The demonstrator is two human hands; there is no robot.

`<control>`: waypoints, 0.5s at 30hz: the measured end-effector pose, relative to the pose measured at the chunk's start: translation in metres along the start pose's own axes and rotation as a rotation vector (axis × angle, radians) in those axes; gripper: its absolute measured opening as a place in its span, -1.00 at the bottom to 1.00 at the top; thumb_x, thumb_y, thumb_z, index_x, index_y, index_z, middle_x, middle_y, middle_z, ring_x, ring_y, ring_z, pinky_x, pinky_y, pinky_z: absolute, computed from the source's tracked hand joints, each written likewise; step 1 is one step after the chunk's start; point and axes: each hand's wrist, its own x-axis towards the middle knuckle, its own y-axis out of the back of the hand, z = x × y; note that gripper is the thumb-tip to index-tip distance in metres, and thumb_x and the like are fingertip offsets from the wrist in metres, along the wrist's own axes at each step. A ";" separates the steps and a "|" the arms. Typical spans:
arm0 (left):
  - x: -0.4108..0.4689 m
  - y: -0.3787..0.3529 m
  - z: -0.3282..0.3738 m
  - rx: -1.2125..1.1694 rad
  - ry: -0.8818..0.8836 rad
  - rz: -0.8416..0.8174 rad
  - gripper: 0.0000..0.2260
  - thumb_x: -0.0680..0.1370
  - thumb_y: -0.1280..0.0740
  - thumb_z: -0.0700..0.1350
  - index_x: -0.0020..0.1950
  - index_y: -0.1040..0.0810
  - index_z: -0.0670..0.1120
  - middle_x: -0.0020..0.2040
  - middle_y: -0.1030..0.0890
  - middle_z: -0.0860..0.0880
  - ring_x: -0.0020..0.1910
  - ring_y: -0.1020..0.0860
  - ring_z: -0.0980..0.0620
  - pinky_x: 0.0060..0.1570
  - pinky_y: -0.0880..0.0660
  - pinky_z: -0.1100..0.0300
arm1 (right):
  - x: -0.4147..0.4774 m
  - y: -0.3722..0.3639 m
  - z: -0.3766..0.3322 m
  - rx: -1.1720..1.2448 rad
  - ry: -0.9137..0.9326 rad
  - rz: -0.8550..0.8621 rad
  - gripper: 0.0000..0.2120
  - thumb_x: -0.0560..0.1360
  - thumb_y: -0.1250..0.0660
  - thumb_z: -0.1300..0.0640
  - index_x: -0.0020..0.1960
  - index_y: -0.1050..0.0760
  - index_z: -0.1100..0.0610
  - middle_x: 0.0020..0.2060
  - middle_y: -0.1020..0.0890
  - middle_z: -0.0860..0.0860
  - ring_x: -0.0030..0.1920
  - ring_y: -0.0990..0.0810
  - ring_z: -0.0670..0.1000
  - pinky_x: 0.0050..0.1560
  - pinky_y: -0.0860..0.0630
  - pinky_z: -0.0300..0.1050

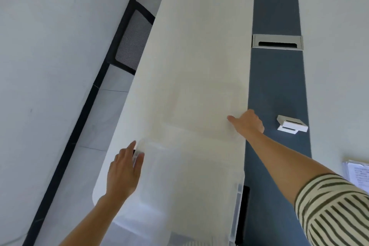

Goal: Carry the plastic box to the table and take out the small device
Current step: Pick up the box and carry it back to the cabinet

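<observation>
The translucent plastic box (189, 170) sits low over the pale counter (199, 46), toward 6 o'clock. The left hand (123, 170) grips its wall at 9 o'clock. The right hand (247, 124) is at its 1 o'clock corner with the fingers hidden, so its grip cannot be told. The box's outline is blurred, its near end is cut off, and its contents are unreadable.

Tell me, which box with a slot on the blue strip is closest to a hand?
The small white slotted box, right beside the right hand that holds the plastic box. The other, greyish slotted box sits far up the blue strip.
</observation>
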 end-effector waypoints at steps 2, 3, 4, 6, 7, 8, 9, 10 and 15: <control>-0.011 -0.003 -0.013 -0.117 0.054 -0.072 -0.48 0.54 0.01 0.28 0.44 -0.24 0.09 0.25 -0.57 -0.03 0.15 -0.57 -0.11 0.12 -0.53 -0.08 | 0.003 -0.001 0.001 -0.035 0.024 0.024 -0.61 0.46 -0.32 -0.09 0.04 -0.45 0.23 -0.16 -0.59 0.11 -0.16 -0.56 0.17 -0.25 -0.41 -0.06; -0.013 -0.004 -0.015 -0.176 0.069 -0.080 -0.49 0.54 0.00 0.29 0.43 -0.24 0.11 0.24 -0.58 -0.02 0.13 -0.58 -0.11 0.11 -0.53 -0.08 | 0.006 -0.001 0.004 -0.039 0.028 0.028 -0.70 0.49 -0.30 -0.05 -0.08 -0.45 0.22 -0.28 -0.54 0.07 -0.25 -0.52 0.13 -0.32 -0.39 -0.09; -0.014 -0.004 -0.015 -0.214 0.085 -0.076 -0.50 0.53 -0.01 0.28 0.42 -0.24 0.11 0.22 -0.59 -0.02 0.11 -0.59 -0.12 0.10 -0.54 -0.07 | 0.008 0.000 0.006 -0.042 0.030 0.036 -0.74 0.50 -0.28 0.00 -0.17 -0.43 0.21 -0.36 -0.48 0.05 -0.33 -0.48 0.09 -0.38 -0.35 -0.12; -0.014 -0.005 -0.015 -0.240 0.103 -0.066 -0.51 0.54 -0.03 0.27 0.41 -0.25 0.10 0.19 -0.61 -0.04 0.08 -0.60 -0.14 0.07 -0.54 -0.07 | 0.010 0.000 0.011 -0.053 0.026 0.068 -0.75 0.50 -0.24 0.08 -0.30 -0.38 0.19 -0.42 -0.45 0.04 -0.43 -0.41 0.04 -0.44 -0.30 -0.17; -0.014 -0.006 -0.016 -0.247 0.103 -0.060 -0.51 0.54 -0.04 0.27 0.41 -0.26 0.09 0.18 -0.62 -0.05 0.06 -0.60 -0.15 0.05 -0.55 -0.08 | 0.009 0.001 0.013 -0.055 0.027 0.085 -0.75 0.49 -0.23 0.12 -0.34 -0.36 0.18 -0.43 -0.44 0.04 -0.45 -0.39 0.03 -0.44 -0.29 -0.17; -0.014 -0.006 -0.017 -0.251 0.101 -0.056 -0.51 0.54 -0.04 0.27 0.40 -0.26 0.09 0.16 -0.62 -0.06 0.03 -0.61 -0.16 0.02 -0.56 -0.08 | 0.009 0.001 0.016 -0.061 0.032 0.101 -0.76 0.48 -0.22 0.15 -0.35 -0.36 0.18 -0.44 -0.44 0.04 -0.46 -0.38 0.03 -0.44 -0.29 -0.18; -0.014 -0.006 -0.017 -0.258 0.093 -0.050 -0.51 0.54 -0.04 0.27 0.40 -0.26 0.09 0.14 -0.63 -0.07 0.01 -0.61 -0.16 -0.01 -0.56 -0.07 | 0.007 0.002 0.017 -0.065 0.032 0.109 -0.77 0.48 -0.22 0.16 -0.34 -0.36 0.18 -0.44 -0.44 0.04 -0.47 -0.37 0.03 -0.44 -0.29 -0.17; -0.015 -0.006 -0.018 -0.265 0.089 -0.044 -0.52 0.54 -0.05 0.26 0.40 -0.27 0.08 0.11 -0.64 -0.07 -0.02 -0.62 -0.17 -0.04 -0.56 -0.06 | 0.006 0.002 0.018 -0.068 0.032 0.115 -0.78 0.48 -0.22 0.17 -0.33 -0.37 0.19 -0.45 -0.43 0.04 -0.47 -0.37 0.03 -0.44 -0.29 -0.17; -0.015 -0.005 -0.016 -0.295 0.070 -0.036 -0.56 0.56 -0.09 0.20 0.38 -0.30 0.06 -0.01 -0.65 -0.07 -0.14 -0.62 -0.16 -0.20 -0.53 0.03 | -0.007 0.009 0.019 0.053 -0.023 0.067 -0.80 0.45 -0.30 0.12 -0.06 -0.46 0.27 -0.26 -0.55 0.11 -0.32 -0.49 0.12 -0.34 -0.40 -0.09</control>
